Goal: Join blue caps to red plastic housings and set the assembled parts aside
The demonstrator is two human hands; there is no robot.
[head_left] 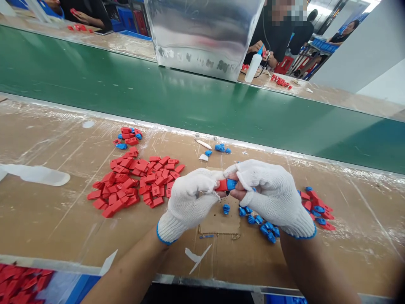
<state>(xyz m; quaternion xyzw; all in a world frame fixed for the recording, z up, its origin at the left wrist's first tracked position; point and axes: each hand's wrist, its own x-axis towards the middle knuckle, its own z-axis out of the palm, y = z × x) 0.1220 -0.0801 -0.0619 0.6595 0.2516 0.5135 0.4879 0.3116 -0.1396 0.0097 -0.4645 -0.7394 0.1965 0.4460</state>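
Observation:
Both my hands wear white knit gloves with bare fingertips and meet above a small cardboard piece [220, 223]. My left hand [193, 196] pinches a small red plastic part [222, 185]. My right hand [268, 194] closes on a small blue plastic part [231, 184], which sits against the red part's right end. Whether the two are joined I cannot tell. Several loose blue parts [268, 230] lie below my right hand, and one blue part [226, 209] rests on the cardboard. Left of my left hand spreads a big pile of red parts [126, 181].
Red parts with blue ends [318, 209] lie at the right; a mixed red-blue cluster [128, 137] lies at the back left. Beyond the table runs a green belt [126, 88] with a metal housing [202, 38] over it. Co-workers sit across, near a white bottle [254, 65].

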